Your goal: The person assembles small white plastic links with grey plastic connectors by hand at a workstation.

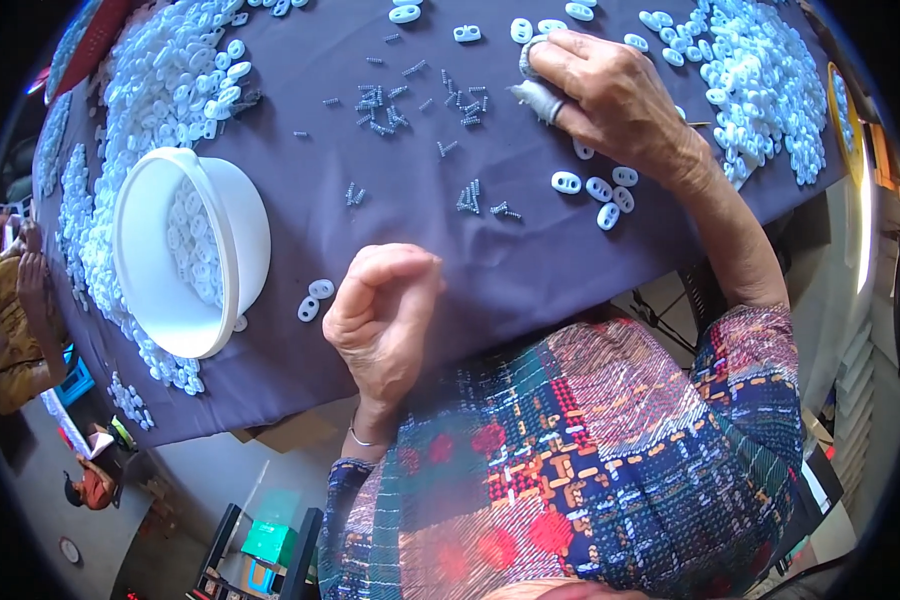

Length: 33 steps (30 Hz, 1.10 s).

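Note:
My left hand hovers over the near part of the cloth, its fingers curled in and the thumb against the forefinger. Whatever it may hold is hidden. Farther off to the right, my right hand reaches low over the table, wrapped fingertips a little apart, with nothing visible between them. Beside those fingertips lie white oval plastic pieces with two holes. More such ovals sit below the right palm. Small metal coil springs are scattered in the middle, with a few between my hands.
A white plastic tub lies tilted at left, with white pieces inside. Big heaps of the same pieces spread at left and right. A dark cloth covers the table. Another person is at the far left.

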{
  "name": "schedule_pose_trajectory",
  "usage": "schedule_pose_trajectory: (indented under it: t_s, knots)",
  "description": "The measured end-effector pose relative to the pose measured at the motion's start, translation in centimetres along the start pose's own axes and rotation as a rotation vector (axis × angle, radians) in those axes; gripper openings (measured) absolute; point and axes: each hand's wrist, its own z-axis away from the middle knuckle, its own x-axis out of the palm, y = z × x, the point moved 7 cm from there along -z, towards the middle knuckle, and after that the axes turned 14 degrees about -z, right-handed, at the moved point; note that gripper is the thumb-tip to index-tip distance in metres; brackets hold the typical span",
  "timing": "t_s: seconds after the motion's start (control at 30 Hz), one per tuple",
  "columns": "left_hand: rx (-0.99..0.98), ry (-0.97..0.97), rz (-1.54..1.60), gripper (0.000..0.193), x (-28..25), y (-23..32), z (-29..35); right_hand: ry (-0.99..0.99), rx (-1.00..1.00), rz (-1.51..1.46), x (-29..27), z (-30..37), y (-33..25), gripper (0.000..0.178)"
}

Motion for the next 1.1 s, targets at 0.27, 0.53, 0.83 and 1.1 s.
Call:
schedule_pose_trajectory:
  t_s: [0.27,0.53,0.83,1.1]
  knots:
    - [0.012,-0.033,-0.037,0.017,-0.3,-0.1,0.2,0.110,0.000,-0.064,-2.2,2.0,-1.4,0.021]
    - [0.011,-0.060,0.001,0.016,-0.5,-0.1,0.4,-0.040,0.007,-0.291,-1.1,4.4,-3.8,0.025]
    - [0.044,-0.106,-0.015,0.015,0.0,0.0,0.0,0.188,-0.036,-0.169,-1.3,-4.1,0.4,0.016]
    - [0.009,-0.133,0.073,0.016,0.0,-0.1,0.2,-0.037,-0.056,-0.017,0.9,-6.5,0.1,0.020]
